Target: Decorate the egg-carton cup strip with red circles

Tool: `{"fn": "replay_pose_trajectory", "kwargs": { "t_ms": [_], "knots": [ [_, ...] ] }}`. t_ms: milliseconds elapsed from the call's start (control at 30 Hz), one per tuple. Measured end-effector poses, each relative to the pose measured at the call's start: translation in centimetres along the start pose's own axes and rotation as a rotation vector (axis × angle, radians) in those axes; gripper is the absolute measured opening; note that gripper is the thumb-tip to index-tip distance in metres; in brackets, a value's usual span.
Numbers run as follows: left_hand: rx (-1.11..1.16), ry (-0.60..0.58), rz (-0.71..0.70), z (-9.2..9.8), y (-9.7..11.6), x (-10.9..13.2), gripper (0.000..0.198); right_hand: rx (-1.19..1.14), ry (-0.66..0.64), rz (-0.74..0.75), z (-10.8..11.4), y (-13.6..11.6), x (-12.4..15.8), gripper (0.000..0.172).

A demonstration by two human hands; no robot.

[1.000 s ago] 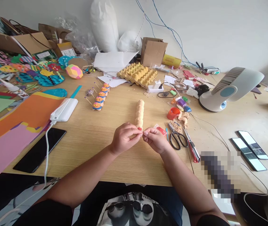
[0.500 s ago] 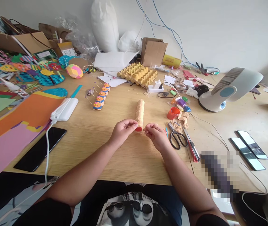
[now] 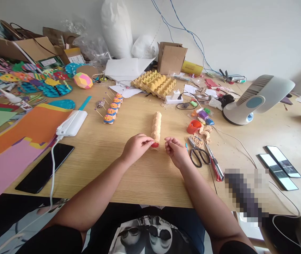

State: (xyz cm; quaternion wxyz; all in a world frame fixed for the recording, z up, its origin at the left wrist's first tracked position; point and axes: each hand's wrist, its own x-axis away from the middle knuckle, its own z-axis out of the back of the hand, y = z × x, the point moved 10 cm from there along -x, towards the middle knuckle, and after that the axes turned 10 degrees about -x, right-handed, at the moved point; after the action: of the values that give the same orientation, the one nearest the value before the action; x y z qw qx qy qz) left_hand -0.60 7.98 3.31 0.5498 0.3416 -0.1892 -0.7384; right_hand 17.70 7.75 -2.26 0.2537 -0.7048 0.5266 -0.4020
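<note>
A peach-coloured egg-carton strip (image 3: 156,123) lies lengthwise on the table in front of me, its near end covered in red. My left hand (image 3: 137,147) is closed, thumb and fingertips pinching the left edge of that red end. Just right of the strip, apart from it, my right hand (image 3: 176,151) has its fingers curled and thumb against them. Whether anything small sits in that pinch is too small to make out. Back left stands a finished-looking caterpillar (image 3: 113,108) in orange and blue with small faces and pin-like antennae.
Scissors (image 3: 198,155) and a red utility knife (image 3: 216,164) lie beside my right hand, near a red tape roll (image 3: 194,127). A yellow egg tray (image 3: 154,84) and power strip (image 3: 173,98) are behind. A white fan (image 3: 256,100) stands right; a power bank (image 3: 72,123) and phone (image 3: 46,168) lie left.
My right hand has drawn slightly away to the right from the strip's red end. My left hand stays at the strip's near end, nearly unmoved.
</note>
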Motion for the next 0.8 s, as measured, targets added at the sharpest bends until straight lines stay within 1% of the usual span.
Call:
{"fn": "replay_pose_trajectory", "kwargs": {
  "t_ms": [67, 200, 300, 400, 500, 600, 800],
  "knots": [
    [-0.065, 0.002, -0.024, 0.1, 0.2, 0.0, 0.021, 0.016, -0.003, -0.002, -0.1, 0.0, 0.1, 0.031],
    [-0.083, -0.003, -0.034, -0.1, 0.2, 0.1, 0.022, 0.138, -0.035, 0.025, -0.3, -0.1, 0.1, 0.030],
    [-0.083, -0.034, -0.023, -0.4, 0.0, 0.1, 0.022, 0.397, -0.066, 0.080, -0.6, -0.2, 0.0, 0.030],
    [-0.080, -0.035, -0.017, -0.5, -0.1, 0.1, 0.020, 0.704, -0.109, 0.212, -1.3, -0.6, 0.2, 0.038],
    [-0.079, -0.021, -0.018, -0.3, -0.2, 0.1, 0.020, 0.898, -0.176, 0.336, -2.2, -0.7, 0.5, 0.046],
    [-0.075, -0.022, -0.022, -0.3, -0.2, 0.0, 0.020, 0.969, -0.214, 0.374, -2.6, -0.6, 0.6, 0.047],
    [-0.071, -0.027, -0.016, -0.3, -0.3, 0.0, 0.017, 1.023, -0.225, 0.380, -2.7, -0.7, 0.5, 0.045]
  ]
}}
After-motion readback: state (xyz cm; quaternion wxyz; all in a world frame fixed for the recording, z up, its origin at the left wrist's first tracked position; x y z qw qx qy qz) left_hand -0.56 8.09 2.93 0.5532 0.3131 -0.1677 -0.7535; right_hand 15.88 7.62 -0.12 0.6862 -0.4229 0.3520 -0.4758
